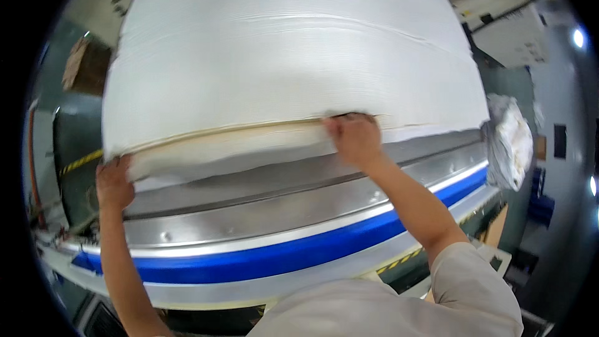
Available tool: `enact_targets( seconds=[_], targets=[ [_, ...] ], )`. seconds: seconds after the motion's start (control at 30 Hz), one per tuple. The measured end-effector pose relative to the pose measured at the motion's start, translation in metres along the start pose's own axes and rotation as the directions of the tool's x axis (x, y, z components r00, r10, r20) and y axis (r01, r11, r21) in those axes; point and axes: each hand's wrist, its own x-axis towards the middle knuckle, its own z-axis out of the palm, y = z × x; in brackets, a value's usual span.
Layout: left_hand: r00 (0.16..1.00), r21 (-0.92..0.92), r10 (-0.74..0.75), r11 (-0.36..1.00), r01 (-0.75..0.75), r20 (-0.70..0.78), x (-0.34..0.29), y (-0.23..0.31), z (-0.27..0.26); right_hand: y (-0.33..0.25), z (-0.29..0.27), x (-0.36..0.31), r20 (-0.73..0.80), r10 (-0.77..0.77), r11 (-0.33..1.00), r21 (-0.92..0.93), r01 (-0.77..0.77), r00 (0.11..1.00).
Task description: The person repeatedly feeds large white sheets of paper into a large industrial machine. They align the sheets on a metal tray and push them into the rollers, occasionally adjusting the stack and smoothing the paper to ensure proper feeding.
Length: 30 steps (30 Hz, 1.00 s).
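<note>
A wide white fabric sheet spreads away from me, with faint creases running across it. Close to its near edge a thin tan line runs from the left side toward the middle. Beyond that line, on my side, lies a cream-white strip of the material. My left hand grips the fabric's near left corner with curled fingers. At the right end of the line, my right hand is closed against the sheet. A small dark thing shows at its fingertips, too blurred to name.
In front of me a grey metal bed with a bright blue band spans left to right. A bundled white cloth roll sits at its right end. A cardboard box stands at the far left; yellow-black striped tape marks the floor.
</note>
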Motion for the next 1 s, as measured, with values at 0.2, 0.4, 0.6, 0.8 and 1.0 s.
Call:
enact_targets(
  seconds=[0.2,0.4,0.6,0.8,1.0],
  targets=[
    [0.952,0.394,-0.116,0.919,-0.005,0.282,0.047,0.065,-0.022,0.261,-0.065,-0.056,-0.029,0.255,0.952,-0.170,-0.256,0.967],
    [0.987,-0.026,-0.160,0.987,0.160,-0.007,0.066,0.011,0.043,0.395,-0.079,-0.062,0.217,0.326,0.890,-0.399,-0.221,0.920],
    [0.973,-0.115,-0.227,0.968,0.222,-0.039,0.079,-0.027,0.087,0.540,-0.109,-0.106,0.335,0.424,0.773,-0.618,-0.143,0.842],
    [0.931,0.226,0.146,0.971,-0.070,-0.335,0.025,-0.127,0.121,0.575,-0.098,-0.069,0.468,0.556,0.788,-0.559,-0.258,0.687],
    [0.981,-0.011,-0.195,0.981,0.195,-0.011,0.072,-0.011,0.074,0.578,-0.141,-0.111,0.325,0.673,0.627,-0.728,-0.279,0.664]
  ],
)
